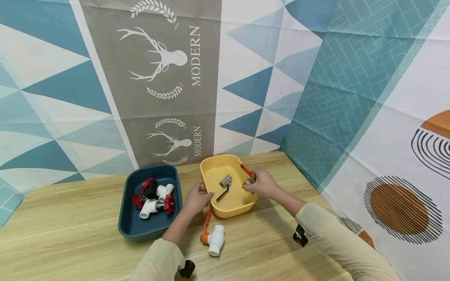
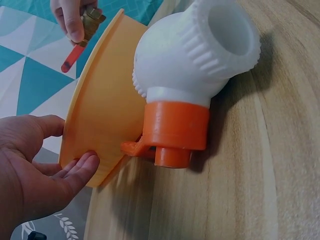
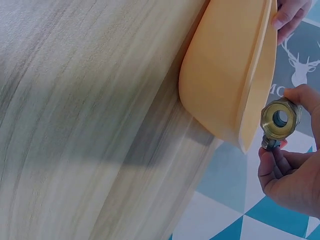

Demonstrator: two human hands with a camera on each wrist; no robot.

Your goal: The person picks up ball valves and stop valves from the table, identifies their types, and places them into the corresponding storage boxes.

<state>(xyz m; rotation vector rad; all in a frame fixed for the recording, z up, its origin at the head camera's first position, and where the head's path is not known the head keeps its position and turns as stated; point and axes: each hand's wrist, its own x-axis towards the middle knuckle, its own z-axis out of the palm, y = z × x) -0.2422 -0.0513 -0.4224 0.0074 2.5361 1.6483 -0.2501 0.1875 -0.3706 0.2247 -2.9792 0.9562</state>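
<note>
A yellow plastic tray stands on the table. My left hand grips its left rim, thumb over the edge and fingers against the outer wall. Above the tray's right side, my right hand pinches a brass ball valve with a red lever handle. Inside the tray lies a metal ball valve with a dark blue lever. In front of the tray, close to my left hand, a white plastic ball valve with an orange handle rests on the wood.
Left of my left arm is a dark blue tray. It holds white plastic valves with red handwheels and a black cylindrical piece. Patterned cloth hangs behind and to the right of the wooden table.
</note>
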